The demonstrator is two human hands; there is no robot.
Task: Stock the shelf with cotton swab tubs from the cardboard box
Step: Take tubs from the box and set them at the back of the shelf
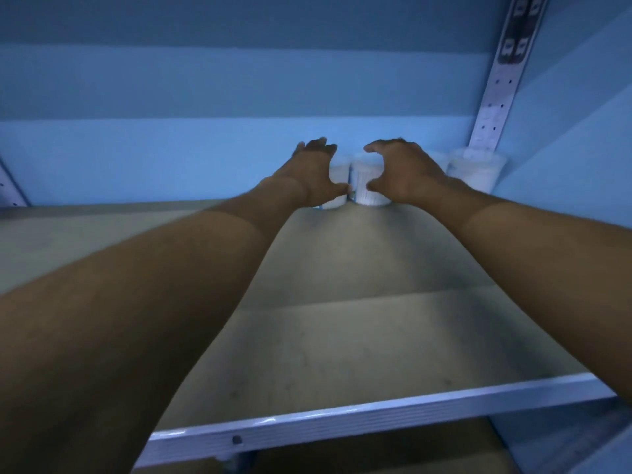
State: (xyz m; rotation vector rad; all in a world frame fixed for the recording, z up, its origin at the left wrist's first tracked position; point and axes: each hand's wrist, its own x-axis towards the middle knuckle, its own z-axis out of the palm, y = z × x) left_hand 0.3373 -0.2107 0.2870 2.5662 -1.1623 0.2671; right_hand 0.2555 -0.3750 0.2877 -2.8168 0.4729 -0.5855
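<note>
Both my arms reach to the back of the grey shelf board point(359, 336). My left hand point(314, 176) holds a white cotton swab tub point(339, 177) from its left side, thumb across the tub's front and fingers spread over its top. My right hand point(407, 172) grips a second tub point(366, 181) from the right, fingers curled over its lid and thumb low on its side. Both tubs stand upright, side by side, against the blue back wall. Another tub point(477, 171) stands in the back right corner, and one more point(439, 159) peeks out behind my right hand. The cardboard box is out of view.
A perforated white upright point(496, 87) runs up the back right corner, with another upright point(12, 189) at the left edge. The shelf has a pale metal front rail point(342, 419). A blue side panel point(564, 148) closes the right. A lower shelf point(376, 456) shows beneath.
</note>
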